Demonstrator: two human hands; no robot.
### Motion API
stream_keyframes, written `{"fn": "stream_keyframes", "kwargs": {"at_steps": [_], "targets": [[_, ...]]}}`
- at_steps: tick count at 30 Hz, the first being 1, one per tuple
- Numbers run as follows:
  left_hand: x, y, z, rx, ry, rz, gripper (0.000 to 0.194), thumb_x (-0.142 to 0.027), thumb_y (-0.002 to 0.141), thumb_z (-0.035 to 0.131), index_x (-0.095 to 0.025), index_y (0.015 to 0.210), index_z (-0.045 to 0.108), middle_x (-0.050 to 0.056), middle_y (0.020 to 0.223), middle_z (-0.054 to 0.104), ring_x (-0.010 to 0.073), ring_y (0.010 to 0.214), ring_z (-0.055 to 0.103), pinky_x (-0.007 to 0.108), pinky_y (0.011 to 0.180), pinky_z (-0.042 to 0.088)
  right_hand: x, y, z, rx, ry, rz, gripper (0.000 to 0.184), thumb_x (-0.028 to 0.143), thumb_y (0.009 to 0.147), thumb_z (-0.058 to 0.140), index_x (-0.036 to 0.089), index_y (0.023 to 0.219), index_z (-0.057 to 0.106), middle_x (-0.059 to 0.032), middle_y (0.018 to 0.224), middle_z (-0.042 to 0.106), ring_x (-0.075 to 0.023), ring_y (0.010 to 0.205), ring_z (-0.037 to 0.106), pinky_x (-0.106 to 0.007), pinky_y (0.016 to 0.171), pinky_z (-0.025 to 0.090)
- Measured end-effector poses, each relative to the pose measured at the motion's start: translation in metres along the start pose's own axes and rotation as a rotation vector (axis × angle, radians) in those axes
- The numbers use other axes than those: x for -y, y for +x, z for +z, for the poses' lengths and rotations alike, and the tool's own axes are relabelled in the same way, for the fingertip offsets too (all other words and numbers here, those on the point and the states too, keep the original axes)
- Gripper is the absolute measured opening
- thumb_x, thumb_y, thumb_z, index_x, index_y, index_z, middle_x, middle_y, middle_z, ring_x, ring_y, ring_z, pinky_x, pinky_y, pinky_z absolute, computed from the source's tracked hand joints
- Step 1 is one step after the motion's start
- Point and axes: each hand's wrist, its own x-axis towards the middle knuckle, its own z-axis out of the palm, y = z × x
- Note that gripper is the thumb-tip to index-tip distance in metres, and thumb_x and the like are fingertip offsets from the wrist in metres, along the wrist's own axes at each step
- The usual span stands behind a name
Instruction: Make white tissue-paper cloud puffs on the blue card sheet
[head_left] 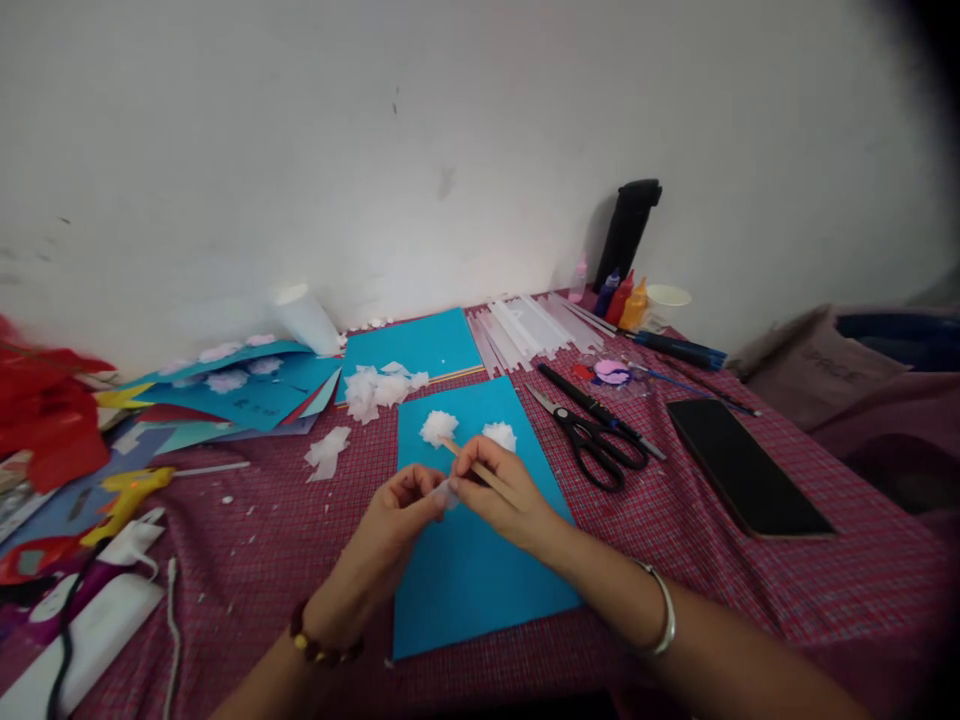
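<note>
Both hands meet over a blue paper sheet on the checked cloth. My left hand pinches a small piece of white tissue. My right hand is closed on a thin wooden stick whose tip points up and left, and its fingers touch the same tissue. Two fluffy white tissue puffs lie on the sheet just beyond the fingers. A pile of white tissue pieces rests on another blue sheet farther back.
Black scissors and a dark phone lie to the right. Glue bottles, a black flask and white strips stand by the wall. A yellow glue gun and coloured papers lie at left.
</note>
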Motion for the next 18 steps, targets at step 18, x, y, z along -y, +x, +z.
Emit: {"fn": "stream_keyframes", "kwargs": {"at_steps": [18], "targets": [[-0.009, 0.002, -0.011, -0.122, 0.196, -0.075, 0.027, -0.036, 0.064, 0.073, -0.017, 0.07, 0.054, -0.005, 0.051, 0.055, 0.0075, 0.045, 0.047, 0.019, 0.044, 0.034, -0.001, -0.004, 0.006, -0.038, -0.132, -0.002, 0.009, 0.02, 0.067, 0.056, 0.022, 0.07, 0.047, 0.0054, 0.063, 0.048, -0.0115, 0.056, 0.044, -0.023, 0.053, 0.037]]}}
